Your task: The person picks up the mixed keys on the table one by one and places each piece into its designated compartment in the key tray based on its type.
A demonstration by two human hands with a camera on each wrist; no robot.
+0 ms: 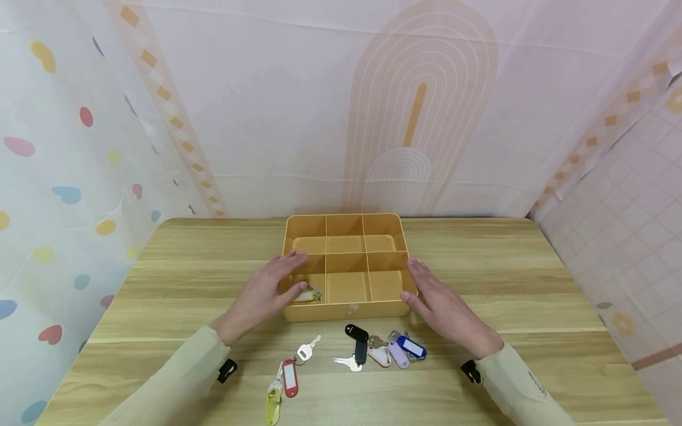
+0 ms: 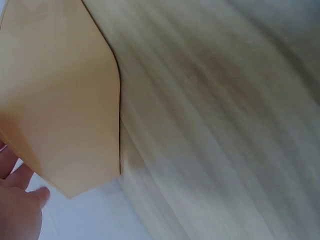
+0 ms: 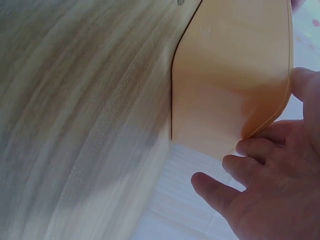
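Note:
A yellow-orange organizer box (image 1: 373,310) with six compartments sits on the table. My left hand (image 1: 259,294) is at its left side, fingers extended over the rim and thumb near the front left corner. A key with a yellow tag (image 1: 305,296) lies in the front left compartment, partly behind that thumb. Along the right rim rests my right hand (image 1: 444,305), fingers fairly straight. In the right wrist view, its thumb (image 3: 303,82) touches the rim and its lower fingers spread beside the wall. The left wrist view shows only part of the left hand (image 2: 19,202) by the box edge.
In front of the box lie keys with a red tag (image 1: 290,378), a yellow-green tag (image 1: 272,407), black tags (image 1: 360,351), a pink tag (image 1: 380,356), a lilac tag (image 1: 398,355) and a blue tag (image 1: 412,347). A patterned cloth (image 1: 277,118) hangs behind the wooden table (image 1: 495,266).

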